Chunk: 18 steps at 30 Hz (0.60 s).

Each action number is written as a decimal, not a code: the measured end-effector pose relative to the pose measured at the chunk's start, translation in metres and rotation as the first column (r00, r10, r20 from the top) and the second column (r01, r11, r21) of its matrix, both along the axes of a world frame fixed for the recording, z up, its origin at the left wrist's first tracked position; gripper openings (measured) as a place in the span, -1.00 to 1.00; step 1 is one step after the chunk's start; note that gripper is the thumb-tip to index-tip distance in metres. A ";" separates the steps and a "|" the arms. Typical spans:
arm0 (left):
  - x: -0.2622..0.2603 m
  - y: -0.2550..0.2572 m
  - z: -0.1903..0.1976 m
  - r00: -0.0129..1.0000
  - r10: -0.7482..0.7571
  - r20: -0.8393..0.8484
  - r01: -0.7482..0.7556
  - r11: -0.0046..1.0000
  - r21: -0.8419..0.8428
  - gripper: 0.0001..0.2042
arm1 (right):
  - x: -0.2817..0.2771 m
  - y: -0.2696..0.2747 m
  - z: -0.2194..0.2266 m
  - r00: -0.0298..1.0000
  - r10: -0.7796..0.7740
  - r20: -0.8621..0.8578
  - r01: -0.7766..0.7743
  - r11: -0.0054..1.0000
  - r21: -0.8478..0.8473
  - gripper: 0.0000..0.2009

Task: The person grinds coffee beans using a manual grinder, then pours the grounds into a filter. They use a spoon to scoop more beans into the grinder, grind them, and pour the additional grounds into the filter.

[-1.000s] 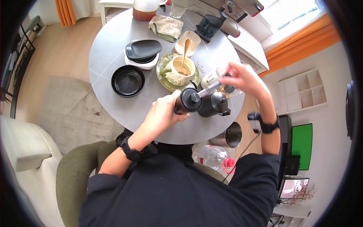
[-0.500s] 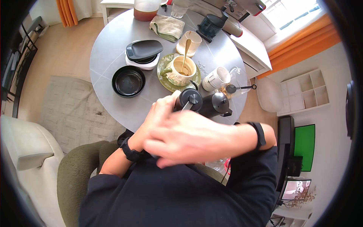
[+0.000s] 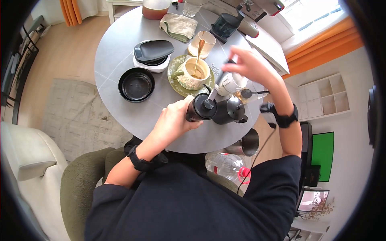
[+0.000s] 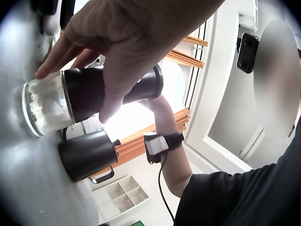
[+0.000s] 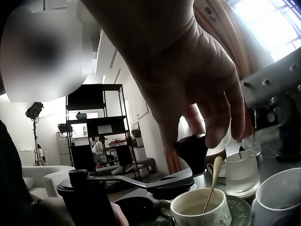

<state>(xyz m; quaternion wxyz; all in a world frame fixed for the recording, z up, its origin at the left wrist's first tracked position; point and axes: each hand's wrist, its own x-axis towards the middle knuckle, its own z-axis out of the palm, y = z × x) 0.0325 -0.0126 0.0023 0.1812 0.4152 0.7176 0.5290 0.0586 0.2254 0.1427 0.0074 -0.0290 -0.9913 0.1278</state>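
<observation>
Upright over the table's near part, a black hand grinder (image 3: 202, 107) is gripped round its body by my left hand (image 3: 173, 120). In the left wrist view, its clear lower jar (image 4: 46, 104) shows below the fingers of my left hand (image 4: 124, 40), with pale residue inside. My right hand (image 3: 252, 69) pinches the dark knob (image 5: 192, 149) at the end of the metal crank (image 5: 141, 182), which points away from me towards the white cup (image 3: 232, 83). A black lidded pot (image 3: 227, 111) stands just right of the grinder.
Beyond the grinder, a green-patterned cup (image 3: 192, 80) with a spoon stands on a saucer (image 3: 175, 85). A black bowl (image 3: 136, 85) and a white scale (image 3: 155, 67) sit left. A folded cloth (image 3: 178, 27) lies farther back. A large bottle (image 3: 227, 166) is below the table edge.
My right hand swung the crank from the right, across in front of me, and round to the far side. My left hand has kept its grip on the grinder in nearly the same place.
</observation>
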 end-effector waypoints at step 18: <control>-0.002 -0.007 0.015 0.965 -0.096 0.245 0.078 0.994 0.083 -0.55 | 0.062 -0.169 0.005 0.668 0.743 0.034 -0.744 0.666 0.053 -0.76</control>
